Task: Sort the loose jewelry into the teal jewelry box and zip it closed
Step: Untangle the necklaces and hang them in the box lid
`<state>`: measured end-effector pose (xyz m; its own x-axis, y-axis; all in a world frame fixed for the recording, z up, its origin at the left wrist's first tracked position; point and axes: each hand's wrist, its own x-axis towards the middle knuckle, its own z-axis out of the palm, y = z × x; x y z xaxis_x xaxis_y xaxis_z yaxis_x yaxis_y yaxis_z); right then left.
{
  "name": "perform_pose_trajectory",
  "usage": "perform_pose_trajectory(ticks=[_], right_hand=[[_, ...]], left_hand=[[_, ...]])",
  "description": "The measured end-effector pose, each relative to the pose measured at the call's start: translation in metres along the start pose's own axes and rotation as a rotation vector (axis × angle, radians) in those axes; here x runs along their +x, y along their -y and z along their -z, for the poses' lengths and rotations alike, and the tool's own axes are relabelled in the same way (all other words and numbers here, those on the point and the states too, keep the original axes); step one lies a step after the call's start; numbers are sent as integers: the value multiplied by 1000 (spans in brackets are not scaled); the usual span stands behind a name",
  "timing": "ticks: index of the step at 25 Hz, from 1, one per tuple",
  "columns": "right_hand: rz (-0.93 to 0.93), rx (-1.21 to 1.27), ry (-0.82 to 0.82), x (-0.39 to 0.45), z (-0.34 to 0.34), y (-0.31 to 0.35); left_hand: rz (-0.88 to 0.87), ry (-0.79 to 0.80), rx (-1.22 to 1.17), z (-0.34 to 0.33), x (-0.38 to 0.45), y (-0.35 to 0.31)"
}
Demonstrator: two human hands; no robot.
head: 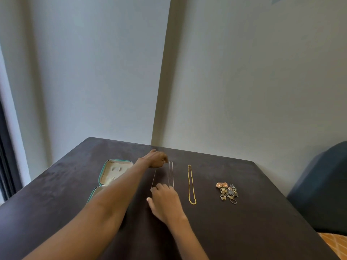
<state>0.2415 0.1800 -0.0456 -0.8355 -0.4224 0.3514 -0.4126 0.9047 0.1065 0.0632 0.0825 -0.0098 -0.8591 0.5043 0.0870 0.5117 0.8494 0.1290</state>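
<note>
Teal jewelry box (105, 171) lies unzipped, cream-lined; both hands' grip pinches a thin chain (154, 177).

Dim, soft daylight from the left; wide-angle bending at the edges, fine detail slightly soft.

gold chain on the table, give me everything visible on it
The gold chain is a thin, bright yellow, metal-looking necklace laid flat on the dark table as a long narrow loop. Its clasp end points toward the wall. It lies apart from the silver chain and the jewelry pile. Neither hand touches it.
</note>
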Motion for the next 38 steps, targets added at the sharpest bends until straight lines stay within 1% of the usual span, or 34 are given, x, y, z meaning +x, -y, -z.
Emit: perform_pose_trajectory(ticks=[3, 6, 11, 12, 14, 16, 17, 19, 20, 23, 24, 26, 29, 35, 38], right_hand=[[-5, 14, -80, 6, -21, 8], [-52, 109, -128, 5, -26, 9], [-57, 192, -174, -9, -31, 6], [-84, 225, -197, -14, -29, 4], [-205, 337, -254, -22, -22, -2], [-343, 501, -265, -31, -13, -11], [-378, 550, -262, -34, -9, -14], [-348, 507, -238, -34, -7, -17], [-308, 443, -178, -32, -8, -16], [-182, 298, 92, -30, -15, -10], [-163, 285, 147, -30, -17, -11], [-126, 282, 203, -31, -17, -11], [-103, 264, 202, -40, -14, -9], [-67, 215, 109, -53, -14, -1], [-53, 218, 123, -51, -14, 0]], left_hand=[[11, 76, -43, -12, 5, 8], [6, 78, -81, -20, 6, 9], [-9, 98, -118, -22, 5, 8], [-1, 95, -125, -21, 4, 8], [19, 81, -133, -18, 1, 8], [56, 78, -159, -15, -4, 8], [70, 80, -162, -14, -6, 8], [98, 88, -149, -15, -8, 7], [114, 94, -145, -16, -8, 7], [138, 115, -116, -16, -7, 7], [136, 124, -93, -17, -6, 6], [130, 134, -33, -18, -5, 3], [140, 113, 17, -18, -5, -3], [177, 114, 30, -20, -3, -6], [175, 109, 40, -20, -4, -2]])
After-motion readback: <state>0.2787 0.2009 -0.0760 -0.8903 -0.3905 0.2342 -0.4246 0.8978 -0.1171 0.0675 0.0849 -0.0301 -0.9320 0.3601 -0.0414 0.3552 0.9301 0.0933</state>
